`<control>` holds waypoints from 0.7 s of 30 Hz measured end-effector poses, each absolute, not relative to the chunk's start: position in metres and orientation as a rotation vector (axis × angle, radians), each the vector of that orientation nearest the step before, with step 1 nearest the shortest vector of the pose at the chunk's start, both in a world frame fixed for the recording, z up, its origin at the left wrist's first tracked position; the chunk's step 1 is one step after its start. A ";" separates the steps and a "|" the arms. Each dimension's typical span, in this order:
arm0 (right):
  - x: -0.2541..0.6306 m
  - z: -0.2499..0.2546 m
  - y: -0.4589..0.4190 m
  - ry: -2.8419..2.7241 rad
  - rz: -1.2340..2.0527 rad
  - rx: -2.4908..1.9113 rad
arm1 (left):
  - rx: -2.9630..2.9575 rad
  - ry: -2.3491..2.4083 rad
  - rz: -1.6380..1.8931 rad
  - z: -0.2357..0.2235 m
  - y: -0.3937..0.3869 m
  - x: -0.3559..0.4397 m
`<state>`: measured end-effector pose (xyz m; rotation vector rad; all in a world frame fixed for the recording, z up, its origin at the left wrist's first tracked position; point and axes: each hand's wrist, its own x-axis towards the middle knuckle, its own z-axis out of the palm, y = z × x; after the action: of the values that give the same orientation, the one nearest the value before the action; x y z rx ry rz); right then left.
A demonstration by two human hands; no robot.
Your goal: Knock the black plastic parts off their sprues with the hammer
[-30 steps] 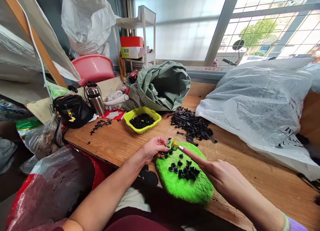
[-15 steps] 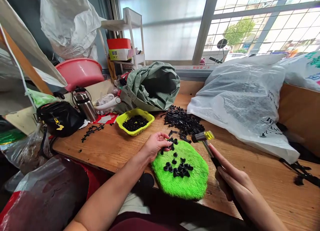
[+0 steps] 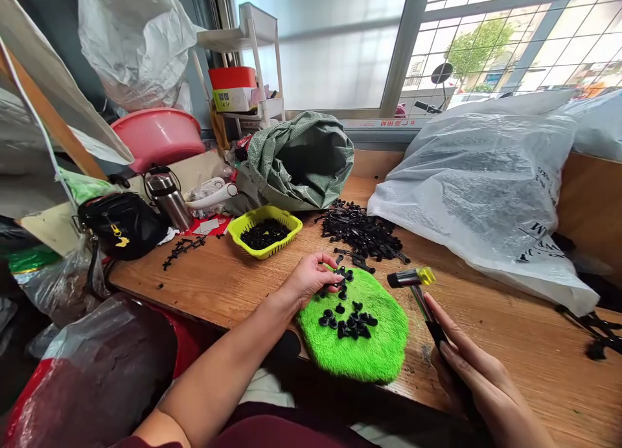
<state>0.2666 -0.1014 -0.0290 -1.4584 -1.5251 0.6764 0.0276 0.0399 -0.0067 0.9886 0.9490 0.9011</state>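
Note:
My left hand (image 3: 318,278) pinches a black plastic part with several round knobs (image 3: 346,274) over the far left edge of a fuzzy green mat (image 3: 357,360). Loose black plastic pieces (image 3: 354,325) lie bunched on the middle of that mat. To the right, my right hand (image 3: 469,357) is wrapped around the dark handle of a small hammer (image 3: 411,278). The hammer's head has a black end and a clear yellow end, and it is raised beside the mat, apart from the pieces.
A heap of black plastic parts (image 3: 362,231) lies behind the mat. A yellow basket (image 3: 238,239) holds more small black pieces. An open green woven sack (image 3: 262,176) stands at the back, and a large white plastic bag (image 3: 476,189) fills the right. A steel flask (image 3: 170,202) stands at left.
The hammer in my right hand has moved right, away from the mat. My left hand keeps its pinch on the black part near the mat's edge. The view has shifted slightly.

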 end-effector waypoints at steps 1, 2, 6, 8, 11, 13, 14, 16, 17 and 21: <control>0.265 -0.027 -0.101 -1.560 0.662 -1.455 | 1.000 0.947 0.894 -0.007 0.040 0.028; 0.262 -0.025 -0.101 -1.599 0.671 -1.455 | 1.014 0.942 0.887 -0.008 0.040 0.027; 0.253 -0.008 -0.099 -1.778 0.645 -1.442 | 1.064 0.887 0.883 -0.009 0.040 0.027; 0.247 0.001 -0.096 -1.864 0.519 -1.402 | 1.073 0.867 0.896 -0.010 0.039 0.027; 0.239 0.012 -0.088 -2.063 0.452 -1.432 | 1.083 0.868 0.903 -0.008 0.039 0.027; 0.236 0.016 -0.084 -2.179 0.463 -1.477 | 1.090 0.876 0.898 -0.007 0.039 0.027; 0.235 0.018 -0.083 -2.190 0.450 -1.472 | 1.092 0.879 0.892 -0.007 0.039 0.027; 0.234 0.021 -0.082 -2.147 0.389 -1.414 | 1.101 0.879 0.877 -0.006 0.039 0.028; 0.234 0.022 -0.081 -2.139 0.351 -1.396 | 1.109 0.879 0.873 -0.006 0.039 0.028; 0.236 0.020 -0.080 -2.339 0.235 -1.545 | 1.161 0.927 0.877 -0.008 0.040 0.029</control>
<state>0.2364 -0.0804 0.0201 -1.5452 -2.3393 0.2354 0.0292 0.0396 -0.0084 1.1609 0.9271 0.8775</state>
